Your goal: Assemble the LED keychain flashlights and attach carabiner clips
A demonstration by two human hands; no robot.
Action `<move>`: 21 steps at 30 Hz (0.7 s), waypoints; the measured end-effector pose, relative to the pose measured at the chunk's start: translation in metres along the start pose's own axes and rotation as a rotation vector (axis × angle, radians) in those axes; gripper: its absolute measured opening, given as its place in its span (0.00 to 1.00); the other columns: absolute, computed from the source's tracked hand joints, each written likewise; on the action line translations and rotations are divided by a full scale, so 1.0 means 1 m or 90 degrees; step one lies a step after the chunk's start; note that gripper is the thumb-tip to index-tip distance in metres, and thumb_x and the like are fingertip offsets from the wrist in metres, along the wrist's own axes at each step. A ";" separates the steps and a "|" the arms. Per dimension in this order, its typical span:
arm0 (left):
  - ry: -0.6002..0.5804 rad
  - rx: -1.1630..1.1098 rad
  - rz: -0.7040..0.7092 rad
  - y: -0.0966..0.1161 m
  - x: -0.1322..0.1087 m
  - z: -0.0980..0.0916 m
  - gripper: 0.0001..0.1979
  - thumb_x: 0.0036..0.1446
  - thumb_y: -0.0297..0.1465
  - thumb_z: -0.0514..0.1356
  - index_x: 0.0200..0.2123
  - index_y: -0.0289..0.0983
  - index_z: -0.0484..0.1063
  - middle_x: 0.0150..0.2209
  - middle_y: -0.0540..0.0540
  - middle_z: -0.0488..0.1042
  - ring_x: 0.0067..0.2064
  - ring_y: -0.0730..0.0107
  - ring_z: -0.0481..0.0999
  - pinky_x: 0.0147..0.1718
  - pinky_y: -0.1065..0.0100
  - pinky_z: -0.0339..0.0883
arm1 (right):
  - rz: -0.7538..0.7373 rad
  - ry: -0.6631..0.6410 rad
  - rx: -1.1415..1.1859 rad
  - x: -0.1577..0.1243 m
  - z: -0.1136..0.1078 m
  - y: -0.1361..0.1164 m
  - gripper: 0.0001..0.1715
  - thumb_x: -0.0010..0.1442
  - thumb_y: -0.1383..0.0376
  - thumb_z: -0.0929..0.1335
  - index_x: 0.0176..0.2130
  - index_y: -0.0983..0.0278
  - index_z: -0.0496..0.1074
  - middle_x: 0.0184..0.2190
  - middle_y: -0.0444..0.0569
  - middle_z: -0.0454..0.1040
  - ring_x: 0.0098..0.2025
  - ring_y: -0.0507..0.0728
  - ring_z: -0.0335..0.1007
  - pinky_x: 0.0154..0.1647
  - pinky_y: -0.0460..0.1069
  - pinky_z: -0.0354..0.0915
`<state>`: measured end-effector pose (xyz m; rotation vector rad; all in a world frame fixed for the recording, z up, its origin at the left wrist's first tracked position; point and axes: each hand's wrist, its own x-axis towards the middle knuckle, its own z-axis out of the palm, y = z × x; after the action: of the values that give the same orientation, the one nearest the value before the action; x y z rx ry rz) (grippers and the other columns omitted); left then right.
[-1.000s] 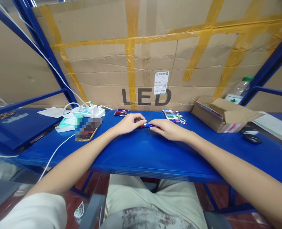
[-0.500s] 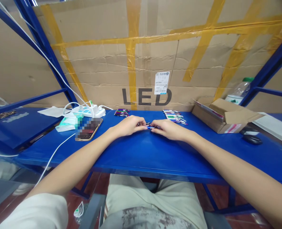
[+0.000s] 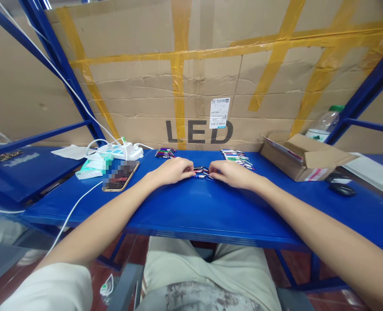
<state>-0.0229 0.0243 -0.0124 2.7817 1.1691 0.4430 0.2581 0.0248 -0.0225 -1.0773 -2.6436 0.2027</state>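
Note:
A small group of slim, shiny pens [image 3: 201,176] in blue, red and dark colours lies on the blue table between my hands. My left hand [image 3: 175,170] is closed at their left ends, thumb and fingers curled around them; the tips there are hidden. At their right ends, my right hand [image 3: 232,174] is closed too, its thumb and fingertips against the clip ends. Behind my right hand is a row of several pens [image 3: 238,159] in mixed colours. A smaller bunch of pens [image 3: 165,153] lies behind my left hand.
On the left are a phone [image 3: 121,176], a white power strip [image 3: 123,150] and a green-white packet [image 3: 92,166]. An open cardboard box [image 3: 299,157], a black mouse [image 3: 342,189] and a bottle [image 3: 325,123] are at right. A large cardboard sheet [image 3: 129,95] stands behind the table [image 3: 191,207].
My hands have moved slightly apart, and more of the pens shows between them. The front blue pen now lies a little nearer to me. The other pens have not moved.

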 end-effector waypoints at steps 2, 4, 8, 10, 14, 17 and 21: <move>0.030 0.010 0.027 0.001 0.001 0.002 0.13 0.73 0.42 0.63 0.46 0.39 0.80 0.47 0.41 0.80 0.48 0.56 0.78 0.46 0.62 0.67 | 0.008 0.003 -0.010 0.000 0.000 0.000 0.09 0.75 0.62 0.67 0.44 0.61 0.76 0.44 0.53 0.84 0.43 0.61 0.78 0.43 0.51 0.65; 0.058 0.004 0.058 0.001 0.001 0.005 0.18 0.72 0.46 0.64 0.53 0.39 0.79 0.54 0.39 0.78 0.54 0.53 0.77 0.53 0.59 0.69 | 0.023 0.010 -0.024 0.000 -0.001 -0.001 0.09 0.75 0.61 0.66 0.44 0.61 0.76 0.43 0.53 0.84 0.42 0.61 0.78 0.42 0.51 0.64; 0.040 -0.019 0.081 0.000 0.003 0.012 0.20 0.73 0.47 0.63 0.58 0.41 0.78 0.57 0.41 0.79 0.57 0.53 0.77 0.58 0.56 0.68 | 0.078 0.021 -0.063 0.001 -0.001 -0.004 0.11 0.76 0.61 0.65 0.42 0.61 0.75 0.42 0.53 0.84 0.41 0.60 0.78 0.40 0.50 0.62; 0.036 -0.028 0.083 -0.002 0.004 0.014 0.18 0.74 0.45 0.63 0.56 0.40 0.79 0.56 0.41 0.81 0.56 0.53 0.78 0.57 0.57 0.69 | 0.102 0.027 -0.081 0.001 -0.002 -0.005 0.11 0.77 0.61 0.65 0.43 0.61 0.75 0.43 0.53 0.84 0.41 0.61 0.78 0.39 0.51 0.61; 0.049 -0.054 0.086 -0.005 0.006 0.015 0.14 0.75 0.41 0.62 0.54 0.40 0.80 0.55 0.41 0.81 0.57 0.54 0.79 0.59 0.57 0.69 | 0.130 0.030 -0.102 0.002 -0.001 -0.005 0.12 0.77 0.60 0.65 0.44 0.61 0.76 0.43 0.53 0.84 0.41 0.61 0.79 0.40 0.51 0.61; 0.048 -0.082 0.087 -0.006 0.006 0.015 0.12 0.75 0.39 0.62 0.53 0.39 0.80 0.55 0.41 0.82 0.57 0.56 0.80 0.58 0.59 0.70 | 0.139 0.025 -0.105 0.003 -0.001 -0.005 0.12 0.77 0.60 0.65 0.44 0.61 0.76 0.43 0.53 0.85 0.42 0.61 0.79 0.40 0.51 0.60; 0.038 -0.071 0.086 -0.009 0.006 0.016 0.11 0.74 0.37 0.62 0.52 0.39 0.81 0.53 0.41 0.82 0.53 0.57 0.81 0.54 0.61 0.72 | 0.145 0.026 -0.098 0.003 -0.001 -0.006 0.11 0.77 0.60 0.65 0.45 0.61 0.76 0.44 0.52 0.85 0.42 0.60 0.79 0.39 0.50 0.60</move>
<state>-0.0202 0.0352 -0.0276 2.7776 0.9394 0.5877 0.2521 0.0223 -0.0196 -1.4180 -2.5307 0.0223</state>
